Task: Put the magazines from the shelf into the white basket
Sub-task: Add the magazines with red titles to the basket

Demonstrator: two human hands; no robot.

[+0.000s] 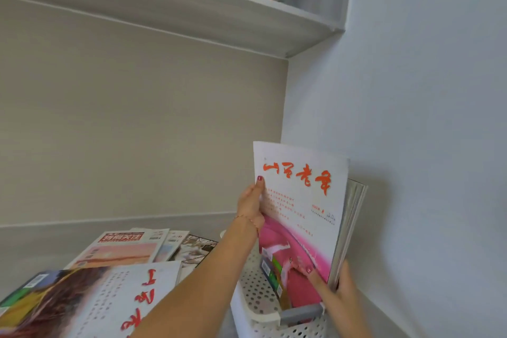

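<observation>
Over the basket: both hands are holding a magazine (301, 208) upright in the white basket (258, 307).
Left hand (251, 204): fingers are clamping its left edge.
Right hand (333, 280): fingers are pinching its lower right corner.

pink-white magazine (300, 200): upright in white basket (255, 296) | other magazines (123, 250): flat on shelf, left

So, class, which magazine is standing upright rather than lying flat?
The white-and-pink magazine held by both hands over the white basket; the others lie flat on the shelf.
</observation>
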